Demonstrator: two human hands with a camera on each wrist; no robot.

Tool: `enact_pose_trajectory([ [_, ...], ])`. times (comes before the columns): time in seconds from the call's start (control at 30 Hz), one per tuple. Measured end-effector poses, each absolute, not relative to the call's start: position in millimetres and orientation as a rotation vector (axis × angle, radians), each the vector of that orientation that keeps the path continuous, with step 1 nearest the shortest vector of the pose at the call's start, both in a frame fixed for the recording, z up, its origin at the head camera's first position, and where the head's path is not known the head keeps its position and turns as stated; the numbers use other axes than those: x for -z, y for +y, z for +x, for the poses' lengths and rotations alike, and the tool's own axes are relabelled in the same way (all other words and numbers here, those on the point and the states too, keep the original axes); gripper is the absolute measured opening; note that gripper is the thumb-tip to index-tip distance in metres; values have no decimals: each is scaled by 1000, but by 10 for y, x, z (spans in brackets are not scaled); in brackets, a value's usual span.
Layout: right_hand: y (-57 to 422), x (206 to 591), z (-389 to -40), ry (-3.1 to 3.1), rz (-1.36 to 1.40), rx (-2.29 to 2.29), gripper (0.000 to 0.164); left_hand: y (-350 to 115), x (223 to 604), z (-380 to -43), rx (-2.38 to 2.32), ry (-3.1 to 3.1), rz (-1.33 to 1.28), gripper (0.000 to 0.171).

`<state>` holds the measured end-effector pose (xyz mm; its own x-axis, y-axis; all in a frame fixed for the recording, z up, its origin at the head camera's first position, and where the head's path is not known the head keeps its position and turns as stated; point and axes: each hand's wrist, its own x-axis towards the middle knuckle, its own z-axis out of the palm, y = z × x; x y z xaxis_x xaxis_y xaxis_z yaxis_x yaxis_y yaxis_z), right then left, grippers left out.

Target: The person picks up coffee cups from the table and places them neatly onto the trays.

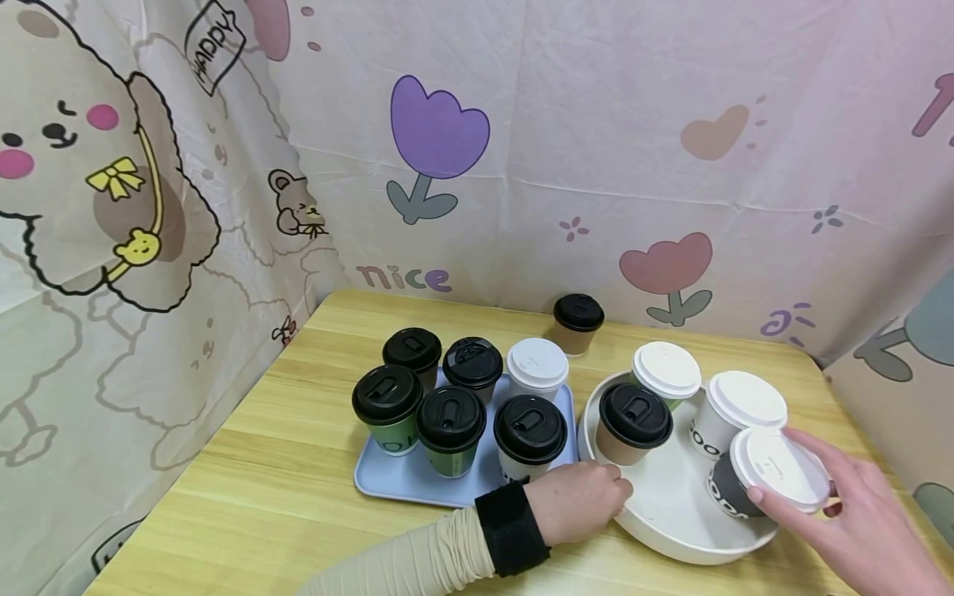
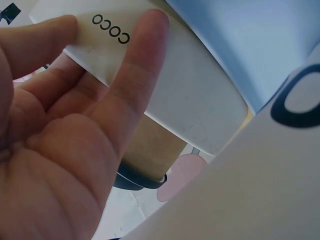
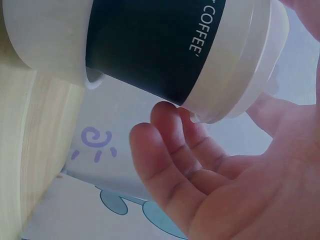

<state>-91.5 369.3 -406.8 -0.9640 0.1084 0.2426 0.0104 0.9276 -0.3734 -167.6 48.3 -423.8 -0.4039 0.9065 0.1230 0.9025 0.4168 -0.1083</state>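
Observation:
My right hand (image 1: 857,505) holds a dark paper coffee cup (image 1: 730,490) by its white lid, thumb on the near side and fingers round the far side. Lettering reading COFFEE shows on this cup in the right wrist view. The cup leans a little, inside the right part of a round white tray (image 1: 681,542). At the tray's left front, my left hand (image 1: 581,502) grips the rim; in the left wrist view, one finger lies along the outer wall and others reach behind it. A brown cup (image 1: 624,443) with a black lid stands beside that hand.
Two more white-lidded cups, one white (image 1: 708,430) and one green (image 1: 666,372), share the round tray. To its left a blue rectangular tray (image 1: 406,490) bears several lidded cups. One brown cup (image 1: 572,338) stands behind, near the curtain (image 1: 522,207).

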Motion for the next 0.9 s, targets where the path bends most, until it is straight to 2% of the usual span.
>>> enact_pose_trajectory([
  [0.57, 3673, 4062, -887, -2824, -67, -533, 87, 476, 4255, -1680, -41, -2507, -1615, 7],
  [0.9, 3613, 3936, -887, -2884, -79, -503, 87, 480, 4258, -1676, -44, -2490, -1607, 6],
])
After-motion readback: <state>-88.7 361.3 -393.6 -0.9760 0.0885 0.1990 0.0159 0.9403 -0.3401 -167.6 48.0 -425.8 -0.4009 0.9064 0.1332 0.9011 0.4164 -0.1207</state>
